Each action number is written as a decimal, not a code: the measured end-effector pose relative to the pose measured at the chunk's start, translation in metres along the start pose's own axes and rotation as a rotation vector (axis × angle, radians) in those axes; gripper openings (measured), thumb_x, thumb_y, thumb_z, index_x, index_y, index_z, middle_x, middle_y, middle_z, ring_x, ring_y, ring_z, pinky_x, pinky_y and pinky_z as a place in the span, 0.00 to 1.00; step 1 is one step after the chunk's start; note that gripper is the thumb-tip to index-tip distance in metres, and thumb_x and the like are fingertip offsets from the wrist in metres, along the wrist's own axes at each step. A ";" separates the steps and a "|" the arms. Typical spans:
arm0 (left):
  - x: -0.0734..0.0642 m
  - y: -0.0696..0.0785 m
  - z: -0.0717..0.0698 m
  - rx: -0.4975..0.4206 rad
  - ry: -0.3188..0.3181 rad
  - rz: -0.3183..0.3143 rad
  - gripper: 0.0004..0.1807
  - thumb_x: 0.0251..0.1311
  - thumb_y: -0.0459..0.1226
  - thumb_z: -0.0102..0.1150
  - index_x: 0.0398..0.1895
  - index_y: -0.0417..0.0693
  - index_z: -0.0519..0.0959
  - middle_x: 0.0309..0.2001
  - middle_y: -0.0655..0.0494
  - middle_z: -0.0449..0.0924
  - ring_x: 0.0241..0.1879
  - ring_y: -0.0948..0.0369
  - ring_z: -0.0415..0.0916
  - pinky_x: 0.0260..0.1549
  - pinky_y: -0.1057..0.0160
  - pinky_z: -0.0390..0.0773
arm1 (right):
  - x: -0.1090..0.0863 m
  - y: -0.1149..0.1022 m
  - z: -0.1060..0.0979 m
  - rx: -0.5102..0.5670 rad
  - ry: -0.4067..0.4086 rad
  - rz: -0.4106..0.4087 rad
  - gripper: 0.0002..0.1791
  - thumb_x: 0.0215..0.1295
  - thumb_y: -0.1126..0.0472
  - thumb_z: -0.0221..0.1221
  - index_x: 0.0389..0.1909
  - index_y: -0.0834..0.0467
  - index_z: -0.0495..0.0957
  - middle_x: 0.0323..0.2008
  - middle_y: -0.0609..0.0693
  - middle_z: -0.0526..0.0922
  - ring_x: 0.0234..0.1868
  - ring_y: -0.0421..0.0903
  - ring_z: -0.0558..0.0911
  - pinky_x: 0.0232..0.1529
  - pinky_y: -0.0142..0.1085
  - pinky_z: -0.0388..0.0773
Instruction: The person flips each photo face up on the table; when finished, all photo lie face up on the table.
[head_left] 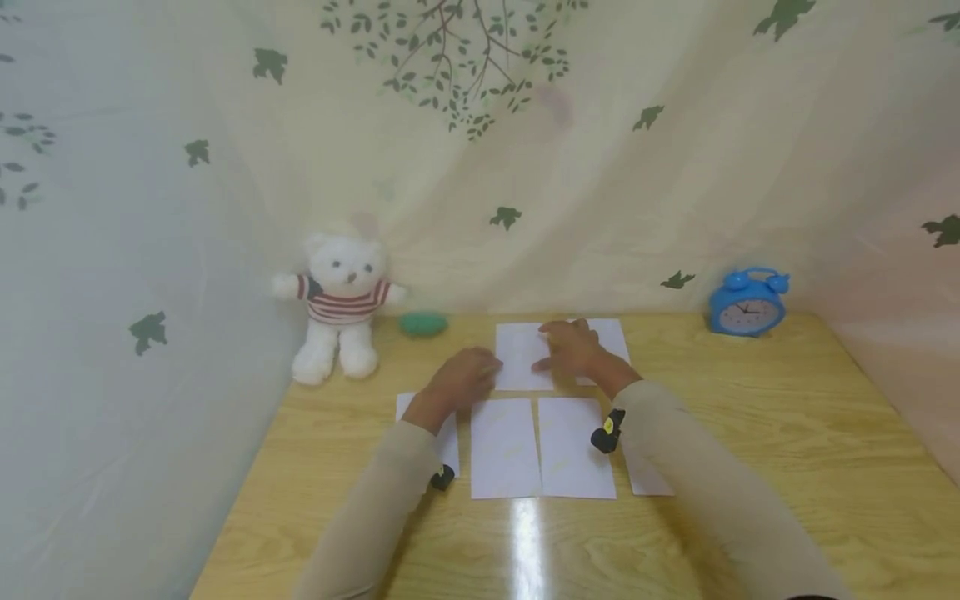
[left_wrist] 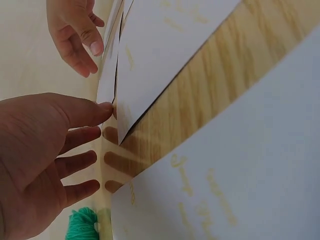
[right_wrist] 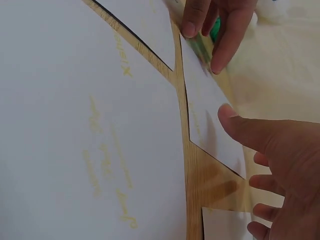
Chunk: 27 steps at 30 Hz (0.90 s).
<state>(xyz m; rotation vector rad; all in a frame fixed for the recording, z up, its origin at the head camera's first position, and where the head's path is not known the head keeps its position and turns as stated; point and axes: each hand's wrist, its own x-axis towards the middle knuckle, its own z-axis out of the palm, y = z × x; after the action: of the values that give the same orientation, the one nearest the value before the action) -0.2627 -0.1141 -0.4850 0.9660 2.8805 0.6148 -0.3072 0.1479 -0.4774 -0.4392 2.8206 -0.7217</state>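
My left hand [head_left: 474, 375] is at the left edge of a white paper sheet [head_left: 521, 358] in the back row. In the left wrist view its fingers are spread, with the thumb [left_wrist: 104, 110] right at the sheet's corner. My right hand [head_left: 576, 348] is above the right part of that sheet and overlaps a second back sheet [head_left: 611, 337]. Its thumb [right_wrist: 229, 112] is extended over the first sheet in the right wrist view, the other fingers apart. Closer to me, two sheets, a left one [head_left: 504, 450] and a right one [head_left: 576, 450], lie side by side, bearing faint yellow writing.
Partly under my forearms are an outer left sheet [head_left: 450, 442] and an outer right sheet [head_left: 648, 475]. At the back of the wooden table [head_left: 810, 433] are a white teddy bear [head_left: 341, 304], a green yarn bundle [head_left: 423, 323] and a blue alarm clock [head_left: 748, 304]. A printed curtain [head_left: 450, 208] hangs behind.
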 end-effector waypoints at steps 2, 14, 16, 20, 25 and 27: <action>0.000 -0.001 0.001 0.010 -0.008 -0.016 0.18 0.72 0.32 0.58 0.62 0.40 0.83 0.64 0.39 0.83 0.68 0.42 0.77 0.73 0.45 0.71 | 0.003 -0.001 0.002 -0.021 -0.012 -0.002 0.49 0.60 0.40 0.74 0.77 0.58 0.67 0.75 0.58 0.74 0.73 0.73 0.65 0.71 0.69 0.60; 0.002 0.005 -0.001 -0.024 -0.073 -0.147 0.17 0.72 0.39 0.61 0.61 0.48 0.85 0.70 0.44 0.79 0.71 0.44 0.75 0.75 0.46 0.69 | 0.022 0.004 0.004 -0.127 -0.087 -0.001 0.54 0.57 0.37 0.75 0.80 0.55 0.63 0.80 0.55 0.66 0.75 0.72 0.64 0.72 0.68 0.62; 0.003 0.006 -0.002 -0.022 -0.094 -0.173 0.18 0.73 0.42 0.61 0.63 0.50 0.84 0.72 0.46 0.77 0.73 0.45 0.73 0.76 0.46 0.68 | 0.023 0.005 0.002 -0.148 -0.093 -0.010 0.55 0.57 0.37 0.74 0.80 0.56 0.63 0.81 0.56 0.65 0.75 0.71 0.65 0.73 0.67 0.62; 0.004 0.007 -0.002 -0.011 -0.105 -0.198 0.19 0.73 0.42 0.61 0.64 0.51 0.83 0.74 0.48 0.75 0.74 0.46 0.72 0.77 0.46 0.67 | 0.026 0.004 -0.001 -0.178 -0.108 -0.032 0.56 0.58 0.37 0.74 0.80 0.59 0.61 0.81 0.59 0.64 0.79 0.67 0.64 0.77 0.65 0.59; 0.003 0.006 -0.002 0.022 -0.115 -0.195 0.20 0.73 0.42 0.61 0.65 0.51 0.83 0.74 0.47 0.75 0.74 0.46 0.72 0.76 0.46 0.67 | 0.027 0.001 -0.003 -0.157 -0.104 -0.051 0.57 0.57 0.38 0.75 0.80 0.61 0.62 0.81 0.61 0.64 0.81 0.63 0.63 0.80 0.61 0.56; 0.003 0.006 -0.003 0.030 -0.123 -0.191 0.20 0.74 0.42 0.60 0.65 0.51 0.83 0.74 0.47 0.75 0.74 0.46 0.72 0.76 0.46 0.67 | 0.028 0.000 -0.003 -0.137 -0.091 -0.053 0.56 0.56 0.39 0.75 0.79 0.61 0.63 0.80 0.61 0.65 0.79 0.64 0.64 0.79 0.60 0.57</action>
<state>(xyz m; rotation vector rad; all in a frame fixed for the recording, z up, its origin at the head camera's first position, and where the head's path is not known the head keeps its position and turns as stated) -0.2622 -0.1089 -0.4800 0.6934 2.8343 0.4818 -0.3337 0.1396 -0.4778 -0.5569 2.7915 -0.5065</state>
